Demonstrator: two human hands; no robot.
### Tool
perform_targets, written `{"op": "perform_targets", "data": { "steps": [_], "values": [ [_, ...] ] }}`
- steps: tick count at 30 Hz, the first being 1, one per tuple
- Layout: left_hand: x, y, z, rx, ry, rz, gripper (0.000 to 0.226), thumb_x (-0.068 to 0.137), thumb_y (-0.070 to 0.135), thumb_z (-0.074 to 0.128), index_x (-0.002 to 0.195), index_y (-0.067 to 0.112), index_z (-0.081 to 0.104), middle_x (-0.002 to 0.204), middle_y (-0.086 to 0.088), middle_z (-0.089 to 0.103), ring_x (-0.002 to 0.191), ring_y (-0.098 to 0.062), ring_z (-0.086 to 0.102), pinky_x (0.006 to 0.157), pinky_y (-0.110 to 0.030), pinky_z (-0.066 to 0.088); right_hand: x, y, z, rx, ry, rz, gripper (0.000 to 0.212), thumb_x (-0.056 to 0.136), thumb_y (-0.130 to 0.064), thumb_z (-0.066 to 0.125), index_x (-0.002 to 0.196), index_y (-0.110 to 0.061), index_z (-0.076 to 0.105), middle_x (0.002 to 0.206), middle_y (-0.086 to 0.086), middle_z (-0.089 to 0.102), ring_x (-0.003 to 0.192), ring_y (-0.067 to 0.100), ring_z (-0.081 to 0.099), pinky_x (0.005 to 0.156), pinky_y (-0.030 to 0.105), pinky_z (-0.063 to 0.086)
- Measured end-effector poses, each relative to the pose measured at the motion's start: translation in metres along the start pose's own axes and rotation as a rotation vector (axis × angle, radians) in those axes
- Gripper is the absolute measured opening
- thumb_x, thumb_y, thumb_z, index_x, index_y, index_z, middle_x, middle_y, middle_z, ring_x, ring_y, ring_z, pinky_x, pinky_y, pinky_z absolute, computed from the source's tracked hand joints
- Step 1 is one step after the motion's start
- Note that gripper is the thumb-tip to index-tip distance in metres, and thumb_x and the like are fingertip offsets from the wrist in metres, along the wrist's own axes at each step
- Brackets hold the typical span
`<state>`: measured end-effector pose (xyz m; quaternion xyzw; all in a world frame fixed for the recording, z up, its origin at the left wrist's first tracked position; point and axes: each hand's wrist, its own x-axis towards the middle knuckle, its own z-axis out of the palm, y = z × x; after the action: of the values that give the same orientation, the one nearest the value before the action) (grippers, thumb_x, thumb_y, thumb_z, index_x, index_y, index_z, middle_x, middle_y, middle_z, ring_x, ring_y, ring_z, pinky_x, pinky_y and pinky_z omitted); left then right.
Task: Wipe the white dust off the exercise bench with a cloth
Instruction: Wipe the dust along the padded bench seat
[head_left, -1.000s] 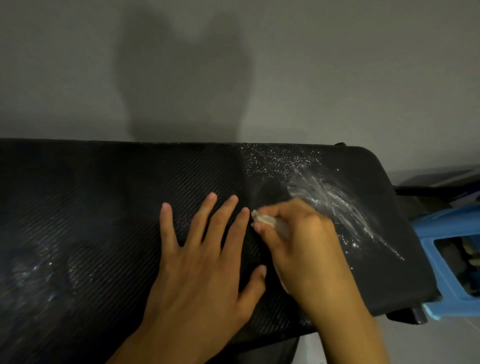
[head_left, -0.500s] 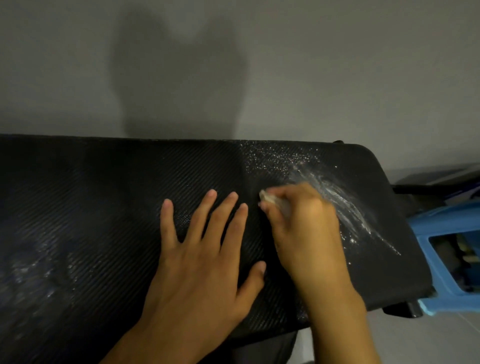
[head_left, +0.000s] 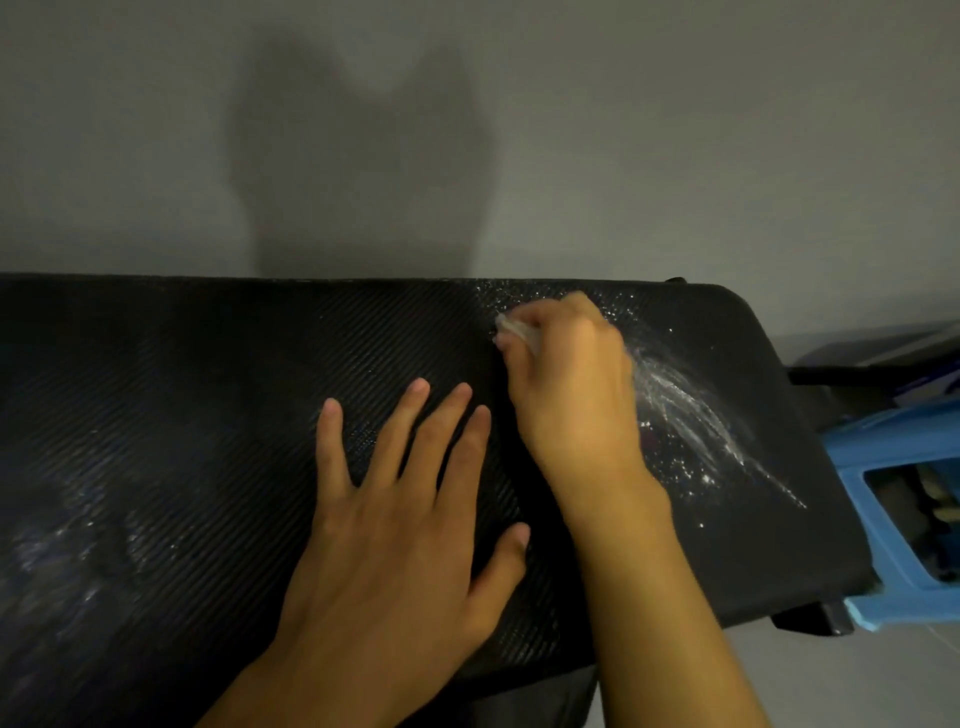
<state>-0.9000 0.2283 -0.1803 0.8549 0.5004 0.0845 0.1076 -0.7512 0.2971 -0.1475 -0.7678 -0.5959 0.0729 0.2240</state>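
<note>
Right hand (head_left: 571, 395) slid up the bench (head_left: 182, 389), grip pinching the cloth (head_left: 511, 327) at its fingertips; left hand (head_left: 395, 519) flat.

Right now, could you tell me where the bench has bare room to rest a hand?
Freest: the far left of the bench, from the left hand up to the back edge. The near left carries faint smears. Crowded right: the right hand gripping the cloth, then white dust streaks toward the blue stool.
</note>
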Motion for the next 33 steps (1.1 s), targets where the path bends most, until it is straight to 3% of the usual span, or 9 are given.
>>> {"op": "perform_targets", "data": {
  "steps": [3, 8, 12, 15, 19, 24, 29, 33],
  "values": [
    [0.000, -0.001, 0.000, -0.005, -0.004, -0.002, 0.080, 0.091, 0.064, 0.041, 0.151, 0.010, 0.049, 0.161, -0.007, 0.042, 0.154, -0.029, 0.031, 0.116, -0.075, 0.019, 0.005, -0.006, 0.007, -0.065, -0.050, -0.055, 0.023, 0.101, -0.029, 0.057, 0.117, -0.017, 0.068, 0.116, 0.002, 0.057, 0.093, 0.031, 0.065, 0.078, 0.044, 0.054],
    [0.001, -0.001, 0.000, -0.030, 0.009, -0.013, 0.081, 0.089, 0.064, 0.044, 0.150, 0.012, 0.049, 0.160, -0.006, 0.043, 0.153, -0.028, 0.032, 0.117, -0.075, 0.018, -0.035, 0.008, -0.014, 0.059, -0.100, -0.076, 0.019, 0.097, -0.032, 0.062, 0.113, -0.028, 0.070, 0.110, -0.007, 0.061, 0.097, 0.021, 0.065, 0.082, 0.044, 0.055],
    [0.000, 0.000, 0.000, -0.030, 0.008, -0.013, 0.079, 0.091, 0.063, 0.042, 0.151, 0.012, 0.048, 0.161, -0.006, 0.042, 0.154, -0.028, 0.031, 0.116, -0.078, 0.015, 0.010, 0.006, -0.003, -0.072, -0.001, -0.017, 0.024, 0.100, -0.030, 0.058, 0.118, -0.019, 0.069, 0.113, 0.004, 0.058, 0.097, 0.032, 0.064, 0.078, 0.041, 0.052],
    [0.000, 0.000, 0.000, -0.034, 0.017, -0.022, 0.078, 0.091, 0.063, 0.041, 0.150, 0.013, 0.049, 0.160, -0.006, 0.042, 0.153, -0.028, 0.032, 0.116, -0.079, 0.013, 0.032, -0.006, 0.006, -0.111, -0.033, -0.019, 0.025, 0.101, -0.029, 0.056, 0.121, -0.019, 0.068, 0.117, 0.004, 0.058, 0.100, 0.033, 0.064, 0.076, 0.037, 0.049],
    [-0.001, 0.000, 0.000, -0.035, 0.028, -0.026, 0.077, 0.091, 0.063, 0.043, 0.151, 0.013, 0.049, 0.160, -0.008, 0.043, 0.153, -0.029, 0.031, 0.116, -0.078, 0.012, 0.003, -0.004, -0.003, -0.002, -0.123, -0.116, 0.023, 0.097, -0.035, 0.061, 0.116, -0.028, 0.070, 0.114, -0.001, 0.063, 0.103, 0.026, 0.064, 0.085, 0.044, 0.054],
    [-0.001, 0.001, -0.002, -0.006, 0.016, -0.023, 0.078, 0.092, 0.062, 0.040, 0.151, 0.013, 0.048, 0.162, -0.008, 0.041, 0.153, -0.030, 0.031, 0.116, -0.077, 0.015, 0.050, -0.002, 0.002, -0.109, -0.077, -0.015, 0.025, 0.096, -0.031, 0.062, 0.114, -0.017, 0.072, 0.114, 0.013, 0.067, 0.103, 0.039, 0.065, 0.084, 0.045, 0.055],
    [-0.002, 0.002, -0.002, -0.011, 0.022, -0.024, 0.077, 0.091, 0.062, 0.042, 0.150, 0.013, 0.050, 0.160, -0.008, 0.043, 0.153, -0.030, 0.032, 0.116, -0.077, 0.016, 0.034, -0.023, 0.012, 0.022, -0.211, -0.151, 0.022, 0.093, -0.035, 0.064, 0.107, -0.022, 0.075, 0.108, 0.007, 0.072, 0.101, 0.031, 0.068, 0.087, 0.042, 0.056],
    [-0.002, 0.002, -0.001, -0.004, 0.032, -0.027, 0.079, 0.090, 0.062, 0.043, 0.149, 0.011, 0.051, 0.159, -0.009, 0.044, 0.152, -0.030, 0.034, 0.115, -0.077, 0.019, 0.035, -0.010, 0.003, -0.027, -0.164, -0.046, 0.021, 0.093, -0.036, 0.065, 0.109, -0.025, 0.074, 0.109, 0.005, 0.072, 0.101, 0.030, 0.068, 0.084, 0.037, 0.055]
  ]
}}
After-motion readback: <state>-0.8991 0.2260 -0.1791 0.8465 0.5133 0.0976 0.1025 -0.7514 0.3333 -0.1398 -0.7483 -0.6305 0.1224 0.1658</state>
